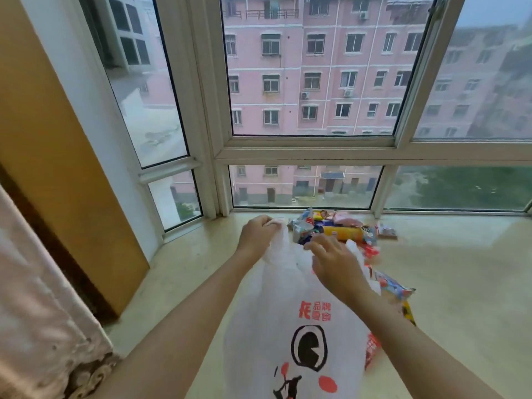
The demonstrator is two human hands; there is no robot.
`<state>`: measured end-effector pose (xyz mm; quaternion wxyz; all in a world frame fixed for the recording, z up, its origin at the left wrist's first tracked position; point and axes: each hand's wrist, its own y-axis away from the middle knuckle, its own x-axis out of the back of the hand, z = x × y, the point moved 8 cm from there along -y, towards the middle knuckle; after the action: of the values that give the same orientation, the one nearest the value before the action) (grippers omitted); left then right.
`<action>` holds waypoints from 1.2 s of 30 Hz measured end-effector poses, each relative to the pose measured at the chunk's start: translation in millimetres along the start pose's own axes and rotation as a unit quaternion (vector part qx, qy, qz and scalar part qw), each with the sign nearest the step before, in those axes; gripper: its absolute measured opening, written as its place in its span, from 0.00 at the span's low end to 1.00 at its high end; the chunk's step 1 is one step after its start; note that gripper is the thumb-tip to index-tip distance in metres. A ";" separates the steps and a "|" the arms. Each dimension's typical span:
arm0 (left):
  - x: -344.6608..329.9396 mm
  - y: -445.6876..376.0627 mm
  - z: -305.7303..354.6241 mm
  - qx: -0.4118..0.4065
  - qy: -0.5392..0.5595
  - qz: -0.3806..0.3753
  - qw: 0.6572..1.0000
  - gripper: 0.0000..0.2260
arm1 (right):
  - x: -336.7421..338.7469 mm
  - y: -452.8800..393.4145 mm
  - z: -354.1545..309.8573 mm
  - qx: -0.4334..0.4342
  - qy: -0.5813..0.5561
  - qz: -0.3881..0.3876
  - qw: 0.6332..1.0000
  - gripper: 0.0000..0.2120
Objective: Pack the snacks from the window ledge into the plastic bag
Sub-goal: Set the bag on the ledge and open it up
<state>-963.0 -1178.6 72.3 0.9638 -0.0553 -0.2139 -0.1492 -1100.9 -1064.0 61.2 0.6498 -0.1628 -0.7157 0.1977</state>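
ledge (460, 269): left grip (257, 234) pinches bag (288, 312) handle; right grip (335, 262) spread over bag mouth.

White plastic bag (276, 321) (red lettering, black cartoon eye) beside a yellow snack tube (344, 233).

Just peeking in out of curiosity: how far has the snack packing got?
Barely begun. The left hand grips one handle of the white plastic bag, and the right hand works at its mouth, seemingly opening it. The snacks sit piled on the window ledge, some beside the bag. All seem unpacked; I can't see inside.
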 end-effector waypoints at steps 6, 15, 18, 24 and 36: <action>8.3 -12.4 17.1 -0.024 0.059 0.015 0.998 0.11 | -89.9 2.6 29.1 -0.012 -0.111 -0.212 0.971 0.19; 121.6 -37.8 -29.1 0.062 0.133 0.250 0.957 0.08 | -97.7 -39.9 40.6 0.059 0.032 -0.045 0.997 0.16; 160.3 -53.7 -44.9 0.133 -0.011 0.307 0.942 0.08 | -89.6 -59.4 25.7 0.176 0.061 -0.018 0.982 0.09; 86.8 -96.8 20.4 -0.279 -0.418 0.092 0.860 0.29 | -88.8 -107.7 -4.3 0.247 0.016 0.088 0.965 0.09; 13.9 -234.5 -114.6 -0.083 -0.447 -0.060 0.889 0.10 | -135.2 -117.4 2.9 0.306 0.060 0.090 0.946 0.15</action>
<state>-978.7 -1424.5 -15.1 0.7475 -0.1830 -0.6117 -0.1835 -1087.1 -1232.4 2.0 0.6896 -0.0317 -0.5626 0.4549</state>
